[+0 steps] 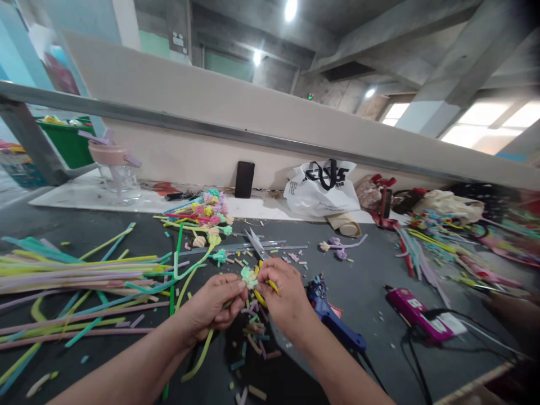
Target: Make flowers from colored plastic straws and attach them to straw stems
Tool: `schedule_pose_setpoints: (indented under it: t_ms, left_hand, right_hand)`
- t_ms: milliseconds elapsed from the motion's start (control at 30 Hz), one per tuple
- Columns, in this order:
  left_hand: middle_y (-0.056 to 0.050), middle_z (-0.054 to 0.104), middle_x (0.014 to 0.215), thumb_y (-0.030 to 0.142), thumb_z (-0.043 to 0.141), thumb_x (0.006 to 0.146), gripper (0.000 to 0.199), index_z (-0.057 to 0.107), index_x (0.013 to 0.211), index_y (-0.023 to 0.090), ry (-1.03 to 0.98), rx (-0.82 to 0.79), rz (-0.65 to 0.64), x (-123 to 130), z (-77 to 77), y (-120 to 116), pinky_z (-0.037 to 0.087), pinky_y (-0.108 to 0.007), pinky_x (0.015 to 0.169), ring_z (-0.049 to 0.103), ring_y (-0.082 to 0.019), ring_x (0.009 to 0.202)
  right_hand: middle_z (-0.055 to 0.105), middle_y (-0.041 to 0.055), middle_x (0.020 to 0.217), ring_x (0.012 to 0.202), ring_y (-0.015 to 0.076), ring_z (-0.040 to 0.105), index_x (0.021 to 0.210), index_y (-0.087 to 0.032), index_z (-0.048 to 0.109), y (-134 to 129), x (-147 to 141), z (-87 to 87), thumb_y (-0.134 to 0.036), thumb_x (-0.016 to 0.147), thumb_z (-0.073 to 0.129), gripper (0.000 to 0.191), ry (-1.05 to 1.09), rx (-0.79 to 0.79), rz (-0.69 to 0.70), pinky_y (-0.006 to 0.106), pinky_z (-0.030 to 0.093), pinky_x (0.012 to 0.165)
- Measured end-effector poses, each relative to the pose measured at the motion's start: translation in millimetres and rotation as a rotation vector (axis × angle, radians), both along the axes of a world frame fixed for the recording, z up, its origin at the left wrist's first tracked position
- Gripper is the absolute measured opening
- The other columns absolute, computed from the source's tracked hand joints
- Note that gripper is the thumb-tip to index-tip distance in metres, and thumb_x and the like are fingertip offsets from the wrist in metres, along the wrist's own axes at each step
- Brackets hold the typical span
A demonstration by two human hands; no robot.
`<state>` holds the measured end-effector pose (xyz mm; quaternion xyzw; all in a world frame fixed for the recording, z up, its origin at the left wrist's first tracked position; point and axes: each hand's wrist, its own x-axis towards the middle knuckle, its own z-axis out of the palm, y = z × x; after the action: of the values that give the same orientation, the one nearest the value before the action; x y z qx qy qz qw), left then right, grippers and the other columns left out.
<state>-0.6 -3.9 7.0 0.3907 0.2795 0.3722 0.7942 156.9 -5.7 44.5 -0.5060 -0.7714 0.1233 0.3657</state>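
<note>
My left hand [223, 301] is closed, thumb and fingers pinching a small mint-green pipe-cleaner flower [248, 277]. A yellow-green stem [205, 349] hangs below that hand. My right hand [284, 295] has its fingertips at the flower's right side, curled around the yellow handles of a pair of scissors [256, 246]. The blades point away from me, slightly apart. Just beyond the left hand are a yellow flower on a long stem [214, 241] and a teal flower [219, 257]. Cut pipe-cleaner bits [255, 332] lie scattered beneath the hands.
Loose pipe cleaners [84, 275] spread across the left side. Finished flowers [211, 208] are piled behind. A blue glue gun [337, 326] and purple power strip [417, 315] lie right. A phone [244, 180], white bag [323, 188] and glass cup [118, 174] stand along the back. Another person's hand [512, 309] is far right.
</note>
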Motion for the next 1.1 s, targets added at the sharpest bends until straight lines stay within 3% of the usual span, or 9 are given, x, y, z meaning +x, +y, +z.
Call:
schedule_pose_setpoints:
  t_ms: [267,567,833,1100]
  left_hand:
    - [0.006,0.046,0.042,0.034,0.052,0.080,0.024,0.054,0.067,0.014,0.050,0.004,0.008,0.0,0.6,0.4,0.012,-0.012,0.026,0.020,0.000,0.026]
    - [0.003,0.052,0.046,0.038,0.053,0.080,0.027,0.060,0.078,0.012,0.103,0.033,-0.010,-0.6,-4.0,1.5,0.015,-0.013,0.027,0.025,0.000,0.027]
    - [0.004,0.048,0.041,0.035,0.056,0.078,0.025,0.059,0.069,0.012,0.085,0.037,-0.007,-1.5,-3.7,1.1,0.014,-0.013,0.027,0.025,0.000,0.025]
    - [0.007,0.044,0.041,0.034,0.054,0.080,0.024,0.056,0.069,0.013,0.028,0.040,0.008,-2.7,-2.4,-0.4,0.014,-0.012,0.027,0.019,0.000,0.026]
  right_hand:
    - [0.062,-0.0006,0.082,0.082,0.0172,0.056,0.064,-0.019,0.059,-3.7,-1.3,-0.3,-0.005,0.067,0.061,0.015,-0.041,-0.004,-0.106,0.037,0.027,0.080]
    - [0.062,0.0000,0.083,0.084,0.0166,0.057,0.066,-0.020,0.058,-3.3,1.7,-2.1,-0.002,0.067,0.056,0.018,-0.080,0.087,-0.077,0.037,0.026,0.083]
    - [0.063,0.0003,0.080,0.081,0.0166,0.057,0.066,-0.020,0.058,-4.5,-0.8,-3.5,-0.003,0.068,0.056,0.017,-0.091,0.152,-0.066,0.038,0.025,0.083]
    - [0.061,0.0044,0.093,0.091,0.0200,0.055,0.078,-0.021,0.061,-4.5,8.3,3.4,-0.009,0.075,0.053,0.015,-0.025,0.044,-0.077,0.037,0.034,0.081]
